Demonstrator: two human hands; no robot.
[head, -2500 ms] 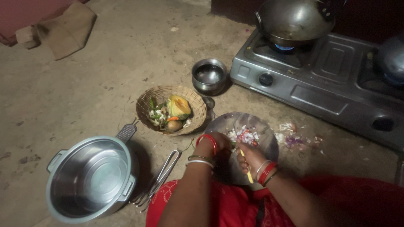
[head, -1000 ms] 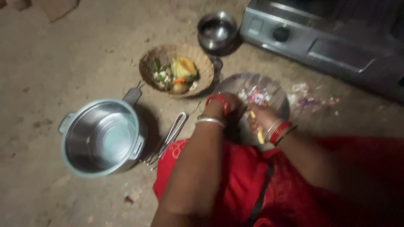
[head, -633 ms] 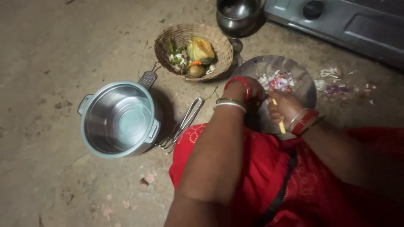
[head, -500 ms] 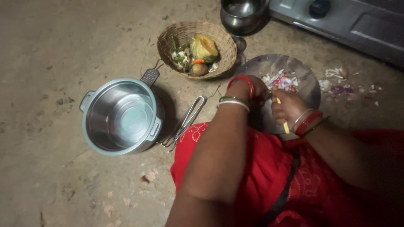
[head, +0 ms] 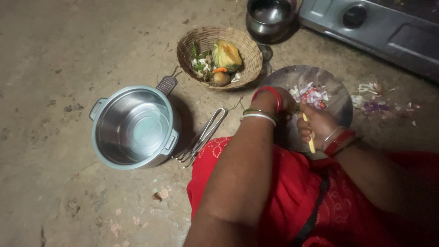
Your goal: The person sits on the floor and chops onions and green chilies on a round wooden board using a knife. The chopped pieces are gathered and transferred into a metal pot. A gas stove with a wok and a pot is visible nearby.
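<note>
Steel pot (head: 132,126) at 9 o'clock, empty, nothing put in yet. Grater handle (head: 167,83) pokes out behind it at 1 o'clock; metal tongs (head: 203,136) lie just beside its right side on the floor (head: 59,45). Wicker basket (head: 219,57) at 12 holds vegetable pieces and scraps. Left hand (head: 283,101) curled, pinning something on the round cutting board (head: 338,98); what it pins is hidden. Right hand (head: 316,128) closed on a yellow-handled knife (head: 310,142), blade hidden. Small chopped onion pile (head: 311,95) sits on the board at 12 of the hands, so chopping looks partly done. Peels (head: 372,98) lie off-board at 3. Stove edge (head: 366,27) is near at 1; open floor lies left.
</note>
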